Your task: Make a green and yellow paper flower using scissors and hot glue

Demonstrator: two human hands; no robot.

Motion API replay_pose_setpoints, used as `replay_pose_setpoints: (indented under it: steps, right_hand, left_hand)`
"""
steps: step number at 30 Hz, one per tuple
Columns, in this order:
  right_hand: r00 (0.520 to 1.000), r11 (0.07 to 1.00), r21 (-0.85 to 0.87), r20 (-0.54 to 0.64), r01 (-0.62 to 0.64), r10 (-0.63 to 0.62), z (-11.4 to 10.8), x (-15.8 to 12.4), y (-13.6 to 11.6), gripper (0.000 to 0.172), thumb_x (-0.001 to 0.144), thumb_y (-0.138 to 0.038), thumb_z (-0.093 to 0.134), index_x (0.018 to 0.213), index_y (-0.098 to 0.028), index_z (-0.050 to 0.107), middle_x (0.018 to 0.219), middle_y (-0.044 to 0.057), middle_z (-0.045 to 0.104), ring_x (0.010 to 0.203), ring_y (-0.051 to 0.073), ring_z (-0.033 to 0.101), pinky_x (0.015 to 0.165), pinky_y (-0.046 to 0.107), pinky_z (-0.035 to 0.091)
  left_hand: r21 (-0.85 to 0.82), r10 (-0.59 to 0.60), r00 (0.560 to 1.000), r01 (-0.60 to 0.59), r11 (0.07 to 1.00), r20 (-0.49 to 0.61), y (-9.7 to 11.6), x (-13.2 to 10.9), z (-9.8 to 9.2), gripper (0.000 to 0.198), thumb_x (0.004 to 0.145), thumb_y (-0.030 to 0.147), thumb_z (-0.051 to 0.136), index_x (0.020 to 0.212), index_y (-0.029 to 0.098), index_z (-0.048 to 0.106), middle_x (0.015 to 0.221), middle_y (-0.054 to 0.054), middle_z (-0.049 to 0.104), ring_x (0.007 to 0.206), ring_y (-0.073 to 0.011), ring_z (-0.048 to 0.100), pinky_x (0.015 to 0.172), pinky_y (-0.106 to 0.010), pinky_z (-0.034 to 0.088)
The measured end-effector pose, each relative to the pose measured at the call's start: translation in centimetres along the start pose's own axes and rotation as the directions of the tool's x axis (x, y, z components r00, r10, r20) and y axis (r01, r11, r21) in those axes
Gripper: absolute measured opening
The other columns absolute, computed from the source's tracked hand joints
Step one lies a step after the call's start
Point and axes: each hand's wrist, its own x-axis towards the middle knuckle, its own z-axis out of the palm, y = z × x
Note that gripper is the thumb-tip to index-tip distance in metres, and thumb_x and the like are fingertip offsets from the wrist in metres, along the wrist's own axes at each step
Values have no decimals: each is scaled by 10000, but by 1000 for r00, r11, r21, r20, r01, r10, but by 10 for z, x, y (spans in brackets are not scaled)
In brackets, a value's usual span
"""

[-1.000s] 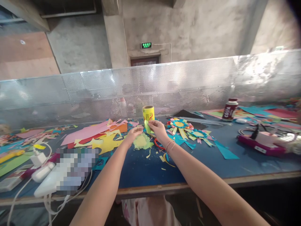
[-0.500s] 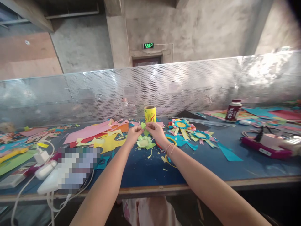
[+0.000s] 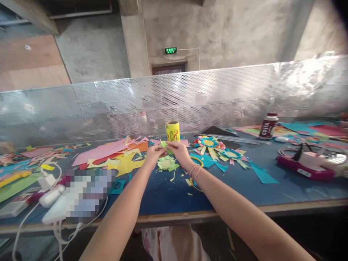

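Observation:
Between my two hands, a small light green paper piece (image 3: 164,144) is pinched by the fingers of both. My left hand (image 3: 155,154) grips it from the left, and my right hand (image 3: 178,149) from the right, the fingertips nearly touching. Just below them a pale green paper flower (image 3: 166,163) lies on the blue table (image 3: 163,199). Behind the hands stands a yellow tape roll (image 3: 173,131). Right of my right hand are a multicoloured paper flower (image 3: 208,143) and a blue-edged one (image 3: 231,154).
Pink paper (image 3: 100,152) and yellow paper (image 3: 125,164) lie to the left, with a white power bank (image 3: 56,212) and cables nearer. Toward the right are a brown bottle (image 3: 268,126), a purple power strip (image 3: 304,168) and blue scraps. A perforated metal screen (image 3: 114,108) runs behind.
The green paper piece has tilted or folded over between my fingers and shows a different outline. Both hands remain close together in nearly the same place.

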Motion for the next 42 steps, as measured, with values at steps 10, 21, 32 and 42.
replay_pose_setpoints:
  steps: [10, 21, 32, 42]
  right_hand:
    - [983, 948, -303, 121, -95, 137, -4, -1, -3, 327, 830, -339, 431, 817, -128, 682, 746, 59, 673, 706, 163, 600, 667, 276, 458]
    - [870, 731, -676, 300, -95, 391, -4, -9, 14, 380, 624, -228, 677, 987, -129, 627, 911, 93, 649, 838, 210, 593, 698, 263, 435]
    - [681, 933, -307, 644, -186, 347, -23, 0, -3, 279, 714, -259, 611, 965, -140, 633, 762, 31, 658, 655, 127, 594, 601, 223, 455]
    - [865, 604, -796, 332, 42, 377, -3, -9, 16, 482, 724, -454, 575, 1081, -130, 564, 1054, 150, 615, 1001, 287, 546, 794, 353, 413]
  left_hand:
    - [321, 51, 992, -11, 947, -119, -1, 9, -13, 164, 638, 305, 601, 684, 150, 580, 576, 7, 550, 493, -105, 505, 534, -238, 412]
    - [836, -81, 987, 158, 525, -136, -16, 21, -57, 189, 569, 106, 532, 397, 161, 477, 394, 29, 369, 500, -123, 420, 514, -239, 289]
    - [936, -186, 970, 205, 285, -156, -8, 16, -57, 138, 605, 113, 524, 480, 154, 567, 557, -62, 579, 649, -180, 562, 588, -247, 368]
    - [923, 28, 986, 146, 355, -167, -23, 17, -54, 48, 632, 146, 569, 637, 174, 608, 827, -148, 664, 885, -268, 600, 785, -325, 405]
